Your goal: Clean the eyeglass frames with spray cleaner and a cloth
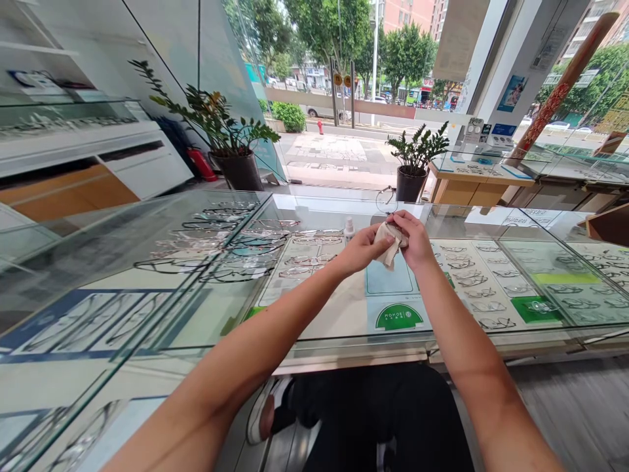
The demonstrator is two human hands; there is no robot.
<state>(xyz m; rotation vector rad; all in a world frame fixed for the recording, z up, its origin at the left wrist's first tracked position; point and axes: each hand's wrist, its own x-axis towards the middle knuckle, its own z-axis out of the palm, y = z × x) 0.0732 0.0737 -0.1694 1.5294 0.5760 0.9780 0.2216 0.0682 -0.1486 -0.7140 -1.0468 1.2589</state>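
Eyeglasses (pixel 386 199) hang above the back half of the table (pixel 354 362), one round rim jutting toward its back edge and the rest largely hidden by a beige cloth (pixel 388 250); my left hand's (pixel 360 252) grip is pinched on the cloth and my right hand's (pixel 415 240) seems clamped on the eyeglasses, probably so one steadies while the other presses. I judge there is more room upward or toward the front edge than leftward, where a small bottle (pixel 348 229) stands just beside the left hand and spectacle frames (pixel 246 245) crowd toward the back-left.
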